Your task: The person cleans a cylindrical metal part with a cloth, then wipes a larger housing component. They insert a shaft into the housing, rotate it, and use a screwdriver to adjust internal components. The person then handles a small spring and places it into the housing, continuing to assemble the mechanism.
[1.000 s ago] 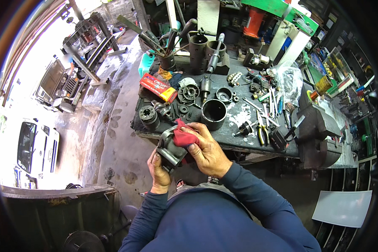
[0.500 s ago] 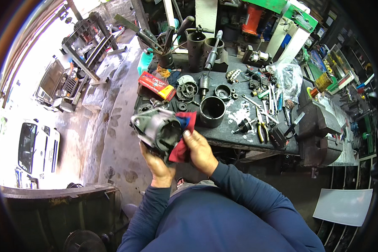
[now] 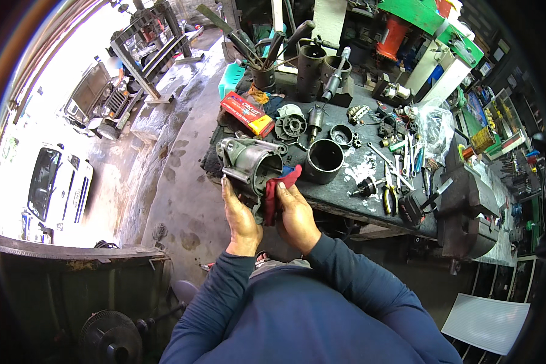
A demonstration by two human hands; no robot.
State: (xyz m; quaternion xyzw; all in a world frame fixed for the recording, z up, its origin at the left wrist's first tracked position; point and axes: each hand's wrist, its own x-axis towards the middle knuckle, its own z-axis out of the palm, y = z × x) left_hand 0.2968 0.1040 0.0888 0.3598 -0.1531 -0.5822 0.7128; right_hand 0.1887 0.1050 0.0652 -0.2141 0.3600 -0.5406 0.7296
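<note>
A grey cast-metal motor housing [image 3: 244, 159] is held in front of me at the near edge of the bench. My left hand [image 3: 242, 221] supports it from below, with the fingers against its underside. Its round open end points to the right. At that rim, my right hand [image 3: 298, 223] pinches a red cloth [image 3: 289, 178] that has a bit of blue in it, thumb on top. Just beyond the cloth stands a black metal cylinder [image 3: 324, 177]. Behind the housing lie a round finned end cover [image 3: 291, 127] and a motor armature [image 3: 315, 120].
A red and yellow box [image 3: 246, 113] sits at the bench's left. To the right lie pliers [image 3: 390, 197], several wrenches, a clear plastic bag [image 3: 437, 128] and a big bench vise [image 3: 467, 203]. Tool-filled metal tubes [image 3: 310, 71] stand at the back. Vehicles are at far left.
The housing has been turned, its open end now more to the right. The cloth has bunched up and moved to the lower part of the rim. My view has swung slightly left.
</note>
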